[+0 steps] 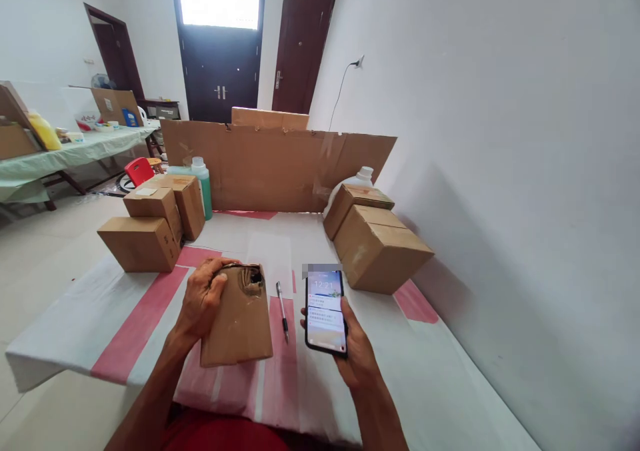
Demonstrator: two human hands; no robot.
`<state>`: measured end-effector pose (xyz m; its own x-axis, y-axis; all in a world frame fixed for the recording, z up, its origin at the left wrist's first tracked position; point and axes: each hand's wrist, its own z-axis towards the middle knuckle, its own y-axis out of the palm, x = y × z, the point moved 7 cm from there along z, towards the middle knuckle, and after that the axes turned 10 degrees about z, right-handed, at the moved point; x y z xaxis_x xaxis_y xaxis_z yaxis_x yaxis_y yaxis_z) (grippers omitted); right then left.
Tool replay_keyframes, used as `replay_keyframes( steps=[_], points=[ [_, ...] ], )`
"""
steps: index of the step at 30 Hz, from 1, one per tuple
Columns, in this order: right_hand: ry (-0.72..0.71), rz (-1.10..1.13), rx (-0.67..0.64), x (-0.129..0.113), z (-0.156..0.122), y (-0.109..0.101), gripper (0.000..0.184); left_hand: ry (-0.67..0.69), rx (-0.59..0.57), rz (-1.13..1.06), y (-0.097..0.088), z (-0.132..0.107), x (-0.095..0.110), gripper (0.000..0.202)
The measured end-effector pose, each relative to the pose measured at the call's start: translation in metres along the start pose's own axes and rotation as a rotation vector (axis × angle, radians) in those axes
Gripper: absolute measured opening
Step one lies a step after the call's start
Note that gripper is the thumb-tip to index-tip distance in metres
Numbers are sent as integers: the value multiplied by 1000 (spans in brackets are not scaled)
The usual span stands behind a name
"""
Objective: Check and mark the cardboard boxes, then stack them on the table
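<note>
My left hand (203,299) grips the left edge of a small brown cardboard box (240,331), its fingers curled over the top. The box has a torn hole near its top right corner, with dark space inside. In my right hand (357,344) is a smartphone (325,318), held upright with its lit screen towards me, showing a clock and several notices. Between the box and the phone lies a pen (283,311) on the table, touched by neither hand.
Cardboard boxes (137,244) stand at the left beside a green bottle (204,188). More boxes (383,248) and a white jug (364,175) stand at the right near the wall. A cardboard panel (270,168) closes off the far side of the cloth-covered table (425,384).
</note>
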<state>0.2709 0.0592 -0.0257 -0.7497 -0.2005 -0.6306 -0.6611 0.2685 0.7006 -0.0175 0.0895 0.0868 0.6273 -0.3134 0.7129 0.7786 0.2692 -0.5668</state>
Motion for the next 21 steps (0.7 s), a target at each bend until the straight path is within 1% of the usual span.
replay_keyframes(
  steps=[1,3,5,7,10,13,15,18,21],
  points=[
    [-22,-38,60,-3,13,-20,52,-13,-7,-3,1,5,-2,39],
    [-20,-53,116,-3,35,-51,44,-41,-17,-3,3,13,-7,41],
    [4,-27,120,1,47,-70,41,-62,-22,3,3,21,-10,42],
    [26,12,104,6,51,-79,40,-71,-25,8,4,25,-12,42],
    [62,110,51,15,48,-77,36,-75,-30,-1,4,26,-13,44],
    [129,227,-26,25,43,-66,36,-77,-34,-2,4,23,-12,44],
    [154,273,-51,30,41,-60,38,-74,-40,4,3,21,-11,45],
    [151,296,-63,31,39,-56,37,-60,-43,19,2,19,-8,45],
    [84,233,-68,25,40,-57,36,-53,-51,35,2,21,-7,44]
  ],
)
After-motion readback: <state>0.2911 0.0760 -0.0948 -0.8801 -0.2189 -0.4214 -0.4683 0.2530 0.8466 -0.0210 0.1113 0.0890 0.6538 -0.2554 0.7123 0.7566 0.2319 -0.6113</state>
